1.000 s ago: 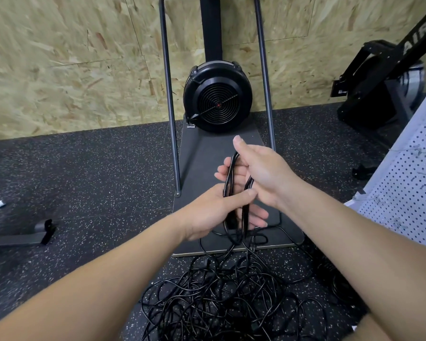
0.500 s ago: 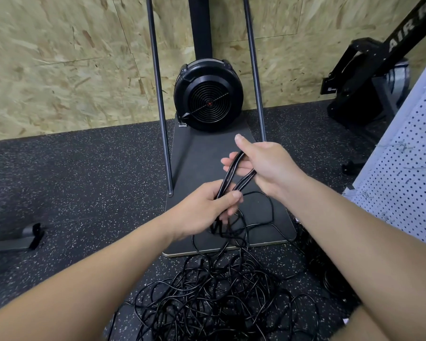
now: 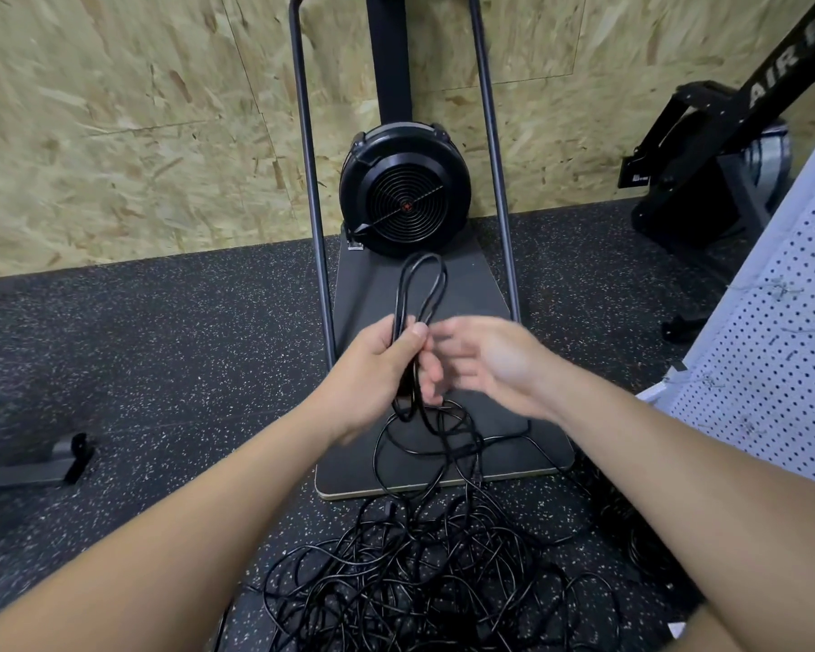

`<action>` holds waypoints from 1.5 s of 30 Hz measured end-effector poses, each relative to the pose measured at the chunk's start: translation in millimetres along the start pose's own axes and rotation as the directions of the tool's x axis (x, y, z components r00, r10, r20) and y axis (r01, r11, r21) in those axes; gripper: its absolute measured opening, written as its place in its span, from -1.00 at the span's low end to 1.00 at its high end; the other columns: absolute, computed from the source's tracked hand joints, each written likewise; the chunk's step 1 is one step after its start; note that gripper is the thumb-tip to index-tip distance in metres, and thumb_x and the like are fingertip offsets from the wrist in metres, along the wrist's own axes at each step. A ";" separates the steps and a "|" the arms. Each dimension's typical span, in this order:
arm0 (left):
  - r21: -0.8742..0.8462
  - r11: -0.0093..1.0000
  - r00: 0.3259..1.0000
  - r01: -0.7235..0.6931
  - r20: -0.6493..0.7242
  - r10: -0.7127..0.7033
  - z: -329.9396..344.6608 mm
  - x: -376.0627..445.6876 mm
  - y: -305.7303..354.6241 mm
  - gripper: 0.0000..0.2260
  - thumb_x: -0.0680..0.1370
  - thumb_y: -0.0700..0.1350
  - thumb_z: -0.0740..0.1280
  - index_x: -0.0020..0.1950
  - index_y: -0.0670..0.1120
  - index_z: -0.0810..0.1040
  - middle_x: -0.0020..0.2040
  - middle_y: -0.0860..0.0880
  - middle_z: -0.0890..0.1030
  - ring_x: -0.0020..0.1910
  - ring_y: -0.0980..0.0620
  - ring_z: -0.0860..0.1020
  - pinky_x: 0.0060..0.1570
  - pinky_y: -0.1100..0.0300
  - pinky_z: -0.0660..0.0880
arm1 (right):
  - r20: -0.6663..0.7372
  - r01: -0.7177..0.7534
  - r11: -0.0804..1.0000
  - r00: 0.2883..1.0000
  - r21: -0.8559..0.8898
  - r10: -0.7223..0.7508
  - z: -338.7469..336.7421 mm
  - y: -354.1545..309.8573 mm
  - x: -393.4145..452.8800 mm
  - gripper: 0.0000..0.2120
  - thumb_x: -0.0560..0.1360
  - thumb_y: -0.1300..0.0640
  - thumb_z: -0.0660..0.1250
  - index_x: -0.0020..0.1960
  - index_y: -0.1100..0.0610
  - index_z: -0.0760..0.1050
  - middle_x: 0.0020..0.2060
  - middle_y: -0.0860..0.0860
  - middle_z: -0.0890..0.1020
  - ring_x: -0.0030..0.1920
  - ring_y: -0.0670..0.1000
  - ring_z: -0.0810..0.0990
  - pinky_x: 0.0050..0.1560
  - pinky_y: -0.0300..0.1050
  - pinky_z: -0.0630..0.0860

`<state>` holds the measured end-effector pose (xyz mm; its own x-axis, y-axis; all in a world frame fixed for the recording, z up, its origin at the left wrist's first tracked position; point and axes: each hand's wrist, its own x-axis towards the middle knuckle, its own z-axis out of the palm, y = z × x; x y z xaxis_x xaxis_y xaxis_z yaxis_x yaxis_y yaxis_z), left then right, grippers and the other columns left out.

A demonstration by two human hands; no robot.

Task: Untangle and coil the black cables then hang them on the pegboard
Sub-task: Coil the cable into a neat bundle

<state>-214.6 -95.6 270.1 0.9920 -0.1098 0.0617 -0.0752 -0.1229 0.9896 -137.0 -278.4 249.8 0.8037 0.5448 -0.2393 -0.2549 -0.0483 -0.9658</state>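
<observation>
Presently the left hand (image 3: 372,369) grips a folded length of black cable (image 3: 419,294), fingers curled round the strands, thumb pressed over them; a narrow loop stands up above the fist. Right hand (image 3: 485,364) blurred, just beside the left, fingers loosely spread and reaching toward the held strands; cannot tell whether they touch the cable. From the left fist the cable drops to the tangled pile of black cables (image 3: 424,571) on the speckled floor (image 3: 161,369), partly over the machine's base board (image 3: 514,444). Black fan housing (image 3: 404,207) behind the loop. White pegboard (image 3: 772,369) leans at far right, well apart from the pile.
</observation>
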 end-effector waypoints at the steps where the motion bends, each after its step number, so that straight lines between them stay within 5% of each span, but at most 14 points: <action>1: -0.001 1.000 1.000 -0.012 -0.028 0.012 -3.7 2.2 1.1 -0.78 0.83 -0.11 0.17 0.13 -0.24 0.48 -0.20 -0.22 0.63 -0.32 -0.12 0.54 -0.11 -0.15 0.68 | 0.058 -0.004 0.988 0.998 -0.157 0.013 2.2 7.5 -1.9 -0.72 0.71 0.33 0.18 0.32 0.22 0.59 0.10 0.13 0.78 0.20 0.15 0.76 0.45 0.23 0.56; 4: -0.033 0.999 0.996 -0.023 -0.090 0.020 -14.3 8.7 -1.4 -0.79 0.83 -0.10 0.18 0.11 -0.21 0.48 -0.20 -0.19 0.60 -0.32 -0.09 0.51 -0.17 -0.07 0.61 | 0.228 0.039 0.846 0.969 -0.531 0.098 10.4 23.5 -6.0 -0.54 0.53 0.54 0.26 0.21 0.10 0.67 0.11 -0.03 0.78 0.25 -0.02 0.73 0.42 -0.09 0.55; 7: 0.020 0.999 0.989 -0.027 -0.145 0.030 -28.8 12.7 -7.8 -0.79 0.82 -0.10 0.20 0.10 -0.20 0.50 -0.19 -0.17 0.60 -0.33 -0.09 0.45 -0.21 -0.01 0.56 | 0.262 0.099 0.712 0.957 -0.695 0.123 9.9 24.2 -4.3 -0.78 0.60 0.30 0.47 0.19 0.08 0.73 0.07 -0.02 0.80 0.16 -0.01 0.74 0.30 -0.10 0.63; 10: 0.100 0.995 0.970 0.029 -0.241 -0.004 -45.2 16.5 -16.9 -0.79 0.81 -0.07 0.21 0.07 -0.15 0.52 -0.21 -0.10 0.60 -0.32 -0.05 0.44 -0.25 0.05 0.50 | 0.226 0.159 0.596 0.973 -0.787 0.039 5.9 14.4 -0.5 -0.89 0.58 0.05 0.55 0.11 -0.06 0.74 -0.01 -0.12 0.78 0.05 0.00 0.73 0.26 0.07 0.64; 12: 0.210 0.974 0.951 0.087 -0.308 -0.018 -55.8 21.0 -24.6 -0.77 0.78 -0.01 0.23 0.01 -0.10 0.53 -0.23 -0.03 0.61 -0.32 -0.04 0.46 -0.24 0.05 0.47 | 0.193 0.172 0.543 0.981 -0.822 -0.019 8.3 3.7 -2.6 -0.88 0.56 -0.07 0.55 0.08 -0.10 0.74 -0.09 -0.18 0.77 -0.06 -0.07 0.72 0.11 0.00 0.67; 17: 0.395 0.902 0.946 0.176 -0.320 -0.045 -53.6 27.6 -29.3 -0.71 0.70 0.12 0.23 -0.13 -0.02 0.48 -0.30 0.09 0.56 -0.31 -0.03 0.47 -0.14 -0.07 0.49 | 0.195 0.307 0.594 0.949 -0.744 -0.246 24.3 -17.8 -13.0 -0.98 0.56 0.06 0.57 -0.03 -0.03 0.78 -0.23 -0.18 0.76 -0.20 -0.20 0.69 -0.10 -0.28 0.57; 20: 0.391 0.899 0.968 0.199 -0.221 -0.118 -24.4 17.7 -19.9 -0.58 0.72 0.29 0.16 -0.12 0.04 0.55 -0.25 0.16 0.59 -0.25 0.07 0.51 -0.07 0.01 0.47 | 0.105 0.314 0.619 0.931 -0.720 -0.350 29.6 -20.8 -14.8 -0.92 0.48 0.07 0.65 -0.13 -0.04 0.76 -0.25 -0.20 0.75 -0.19 -0.16 0.71 -0.09 -0.15 0.63; 25: 0.106 0.961 0.964 0.255 -0.108 -0.244 12.6 2.8 -15.2 -0.48 0.77 0.31 0.06 -0.14 0.00 0.53 -0.35 0.05 0.44 -0.43 0.07 0.35 -0.45 0.23 0.30 | -0.220 0.030 0.527 0.887 -0.850 -0.405 29.6 -21.9 -17.1 -0.65 0.18 -0.24 0.62 -0.29 -0.02 0.63 -0.31 -0.11 0.68 -0.24 -0.02 0.66 -0.17 0.06 0.66; 27: 0.013 0.965 0.957 0.263 -0.131 -0.259 9.3 3.9 -16.4 -0.52 0.78 0.27 0.11 -0.10 -0.07 0.47 -0.29 -0.04 0.47 -0.43 0.06 0.36 -0.49 0.25 0.33 | -0.243 0.007 0.613 0.914 -0.790 -0.324 24.9 -24.7 -19.2 -0.60 0.21 -0.23 0.69 -0.22 0.02 0.67 -0.29 -0.04 0.72 -0.23 0.02 0.69 -0.13 0.05 0.69; 30: -0.147 0.955 0.951 0.259 -0.136 -0.278 -5.4 9.0 -14.1 -0.58 0.77 0.25 0.18 -0.02 -0.06 0.48 -0.27 -0.07 0.45 -0.40 0.03 0.28 -0.44 0.20 0.27 | -0.180 0.048 0.899 0.974 -0.435 -0.139 8.4 -27.5 -20.7 -0.61 0.38 0.04 0.75 0.06 0.17 0.68 -0.18 0.11 0.79 -0.18 0.05 0.77 0.10 0.15 0.75; 34: -0.253 0.943 0.955 0.215 -0.150 -0.258 -24.6 11.8 -9.6 -0.60 0.74 0.26 0.26 0.07 -0.09 0.43 -0.28 -0.04 0.41 -0.35 0.02 0.22 -0.35 0.15 0.21 | -0.148 -0.065 0.767 0.988 -0.638 -0.039 -13.3 -15.9 -18.1 -0.81 0.49 -0.09 0.63 -0.03 0.01 0.75 0.02 0.18 0.77 0.06 0.25 0.76 0.37 0.31 0.57; 38: -0.183 0.964 0.953 0.194 -0.197 -0.230 -32.4 11.5 -7.6 -0.56 0.69 0.33 0.31 0.06 -0.06 0.42 -0.25 -0.03 0.41 -0.35 0.01 0.27 -0.31 0.10 0.24 | -0.165 -0.059 0.734 0.984 -0.677 -0.073 -15.5 -12.9 -16.4 -0.78 0.60 -0.12 0.51 -0.08 0.01 0.77 -0.20 0.16 0.68 -0.20 0.12 0.56 -0.05 0.00 0.51; 45: 0.362 0.915 0.951 0.178 -0.302 -0.066 -22.7 3.2 -15.3 -0.33 0.65 0.53 -0.07 -0.12 -0.04 0.41 -0.29 0.01 0.53 -0.34 -0.05 0.43 -0.25 0.00 0.39 | -0.169 0.197 0.942 0.954 -0.273 -0.249 7.9 -36.2 -19.1 -0.73 0.68 0.08 0.47 -0.03 0.30 0.68 -0.28 0.10 0.65 -0.37 0.01 0.47 -0.34 -0.09 0.50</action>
<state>-208.0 -71.7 258.1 0.9790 0.2013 0.0326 0.0715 -0.4886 0.8696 -147.4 -280.5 290.1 0.9208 0.3901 -0.0049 0.0651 -0.1662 -0.9839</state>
